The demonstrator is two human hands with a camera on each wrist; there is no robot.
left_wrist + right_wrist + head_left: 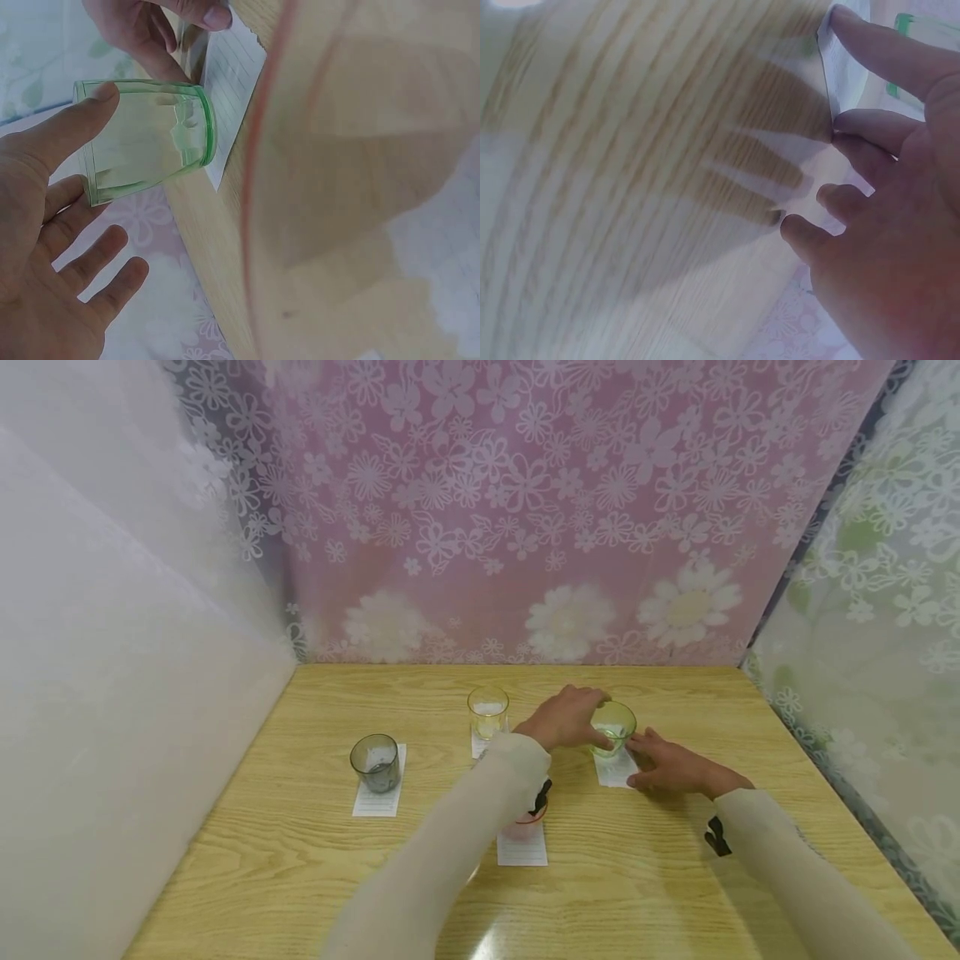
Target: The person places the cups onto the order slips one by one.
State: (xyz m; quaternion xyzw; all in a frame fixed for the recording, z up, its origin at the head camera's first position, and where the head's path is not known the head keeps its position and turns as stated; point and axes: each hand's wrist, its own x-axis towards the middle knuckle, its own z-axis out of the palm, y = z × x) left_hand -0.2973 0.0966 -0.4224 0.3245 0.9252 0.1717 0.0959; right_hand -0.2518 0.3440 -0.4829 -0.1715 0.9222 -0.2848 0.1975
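Near the back right of the table, a clear green glass cup is held near its rim by my left hand, thumb on one side and fingers on the other. In the left wrist view, the thumb lies along the wall of the cup, while other fingers are spread. Under the cup is a lined paper slip; whether the base touches it, I cannot tell. To the right, my right hand touches the slip's edge. In the right wrist view its thumb and forefinger stand apart along the slip.
Left of the hands stand a yellow glass cup and a grey glass cup, each on a paper slip. A red-rimmed cup sits below my left wrist, partly hidden by the sleeve. Flowered curtains enclose the wooden table.
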